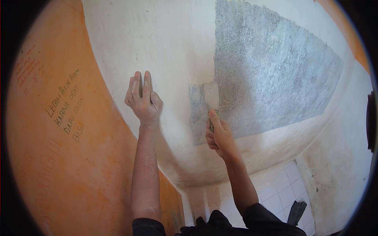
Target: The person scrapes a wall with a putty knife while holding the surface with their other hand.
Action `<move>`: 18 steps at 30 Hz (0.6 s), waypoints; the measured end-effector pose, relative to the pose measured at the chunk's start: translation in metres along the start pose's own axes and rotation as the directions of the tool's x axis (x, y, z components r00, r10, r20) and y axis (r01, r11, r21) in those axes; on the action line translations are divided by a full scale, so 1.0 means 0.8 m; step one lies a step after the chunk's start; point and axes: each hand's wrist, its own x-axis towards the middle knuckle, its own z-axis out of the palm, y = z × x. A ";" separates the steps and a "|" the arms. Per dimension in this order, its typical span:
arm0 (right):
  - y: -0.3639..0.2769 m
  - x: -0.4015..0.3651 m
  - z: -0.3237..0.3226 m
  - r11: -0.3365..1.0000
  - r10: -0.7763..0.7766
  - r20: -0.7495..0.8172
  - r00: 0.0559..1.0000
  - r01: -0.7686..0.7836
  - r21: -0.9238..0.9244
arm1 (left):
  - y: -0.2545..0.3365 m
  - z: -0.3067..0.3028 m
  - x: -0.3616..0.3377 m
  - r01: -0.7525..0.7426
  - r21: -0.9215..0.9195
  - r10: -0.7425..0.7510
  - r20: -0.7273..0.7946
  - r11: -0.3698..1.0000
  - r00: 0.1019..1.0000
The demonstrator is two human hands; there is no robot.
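Scraper: sat near the centre of the frame, its pale blade pointing up against the wall; from my remote view I could not tell how hard its edge pressed.
Right hand: gripped the handle, thumb laid along it towards the blade.
Grey patch: spread from the centre to the upper right, with a narrower strip on its left, beside the blade.
Step in hand: I judged it to be scraping pale coating away at the patch's left border.
Next move: to my mind, it called for a low blade angle and an even push, without gouging the surface.
Left hand: held nothing, fingers upward, left of centre, apparently braced on the white wall.
Orange wall: filled the left side, bearing handwriting.
Tiled floor: showed at lower right.
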 end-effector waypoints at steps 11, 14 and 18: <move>-0.042 0.001 0.016 0.996 -0.072 0.038 0.997 0.071 0.048 | -0.002 -0.001 -0.004 0.004 0.000 -0.004 0.003 1.000 1.000; 0.021 -0.008 -0.023 0.991 0.103 -0.002 0.995 -0.103 0.086 | -0.003 0.001 -0.004 -0.002 -0.012 0.002 -0.010 1.000 1.000; -0.017 -0.002 0.003 0.998 0.039 -0.104 0.994 -0.034 0.050 | -0.002 0.001 -0.009 0.018 -0.019 -0.018 0.001 1.000 1.000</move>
